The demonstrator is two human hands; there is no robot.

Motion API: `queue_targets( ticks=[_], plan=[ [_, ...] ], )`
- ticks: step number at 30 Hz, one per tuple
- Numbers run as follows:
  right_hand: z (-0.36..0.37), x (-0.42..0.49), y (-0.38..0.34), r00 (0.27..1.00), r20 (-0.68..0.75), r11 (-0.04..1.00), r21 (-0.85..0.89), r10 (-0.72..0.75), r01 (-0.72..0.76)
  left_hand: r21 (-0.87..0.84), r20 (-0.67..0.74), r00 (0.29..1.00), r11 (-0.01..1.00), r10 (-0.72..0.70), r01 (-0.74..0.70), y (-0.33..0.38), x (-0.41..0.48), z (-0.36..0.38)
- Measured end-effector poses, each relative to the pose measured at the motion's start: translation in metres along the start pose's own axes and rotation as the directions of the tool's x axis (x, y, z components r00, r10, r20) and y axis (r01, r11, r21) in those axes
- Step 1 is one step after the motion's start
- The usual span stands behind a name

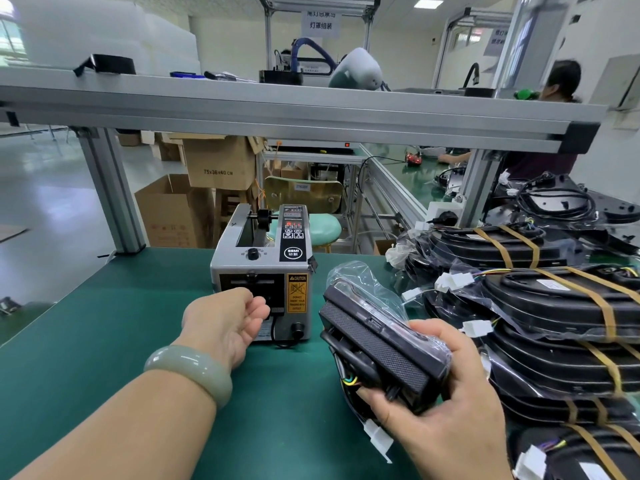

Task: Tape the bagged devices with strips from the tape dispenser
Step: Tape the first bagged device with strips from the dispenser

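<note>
– Bagged device (381, 337): where is it?
– Held above the green table mat (104, 323) at the near edge, in the right hand (446, 403). Fingers are wrapped under it and the thumb is laid over the near end, clamped on it. It is tilted, with the far end higher.
– Bag contents?
– A black textured unit is enclosed in the clear bag (360, 282). Coloured wires are seen at its near end. A white connector (377, 438) hangs below the hand. The bag is loose at the far end.
– Left hand?
– Left hand (225, 320) is turned palm up at the front outlet of the tape dispenser (263, 268). A pale bangle (188, 372) is worn on the wrist. Fingers are loosely curled, with the thumb close to them. Whether a strip is pinched cannot be told.
– Right side?
– Bagged units (554, 306) are piled on the mat, bound with brown tape strips (602, 306).
– Beyond?
– Cardboard boxes (218, 161) are stacked behind the bench; contents not visible. A black tape roll (110, 64) is set on the upper shelf (277, 105).
</note>
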State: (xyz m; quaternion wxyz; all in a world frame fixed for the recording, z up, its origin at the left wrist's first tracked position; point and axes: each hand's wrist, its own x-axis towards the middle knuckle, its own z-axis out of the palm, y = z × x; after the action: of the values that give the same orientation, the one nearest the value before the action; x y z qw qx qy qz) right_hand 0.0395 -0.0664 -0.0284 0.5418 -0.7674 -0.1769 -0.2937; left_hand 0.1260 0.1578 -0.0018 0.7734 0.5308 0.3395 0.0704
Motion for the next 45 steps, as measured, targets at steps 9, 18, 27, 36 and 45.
queue_targets(
  ticks=[9,18,27,36,45],
  plan=[
    [0.001,0.0,-0.002,1.0,0.0,1.0,-0.004,-0.019,0.019,0.011,-0.057,0.998,1.0,0.025,-0.024,-0.001,0.006,0.004],
    [0.0,-0.001,0.0,1.0,-0.008,1.0,0.024,-0.014,0.014,0.096,-0.143,0.984,0.991,0.103,-0.09,-0.002,0.008,0.007],
    [-0.001,0.001,0.001,1.0,-0.015,0.999,0.04,0.008,-0.007,-0.019,0.244,0.97,1.0,0.002,0.003,-0.008,-0.067,-0.021],
    [0.004,-0.002,0.001,1.0,0.022,0.998,0.051,0.021,-0.022,0.033,0.454,0.809,0.901,0.373,-0.433,-0.011,-0.134,-0.022],
    [0.004,-0.003,0.0,1.0,0.025,1.0,0.015,0.003,-0.004,0.019,0.579,0.73,0.889,0.363,-0.457,-0.024,-0.132,-0.001]
  ],
)
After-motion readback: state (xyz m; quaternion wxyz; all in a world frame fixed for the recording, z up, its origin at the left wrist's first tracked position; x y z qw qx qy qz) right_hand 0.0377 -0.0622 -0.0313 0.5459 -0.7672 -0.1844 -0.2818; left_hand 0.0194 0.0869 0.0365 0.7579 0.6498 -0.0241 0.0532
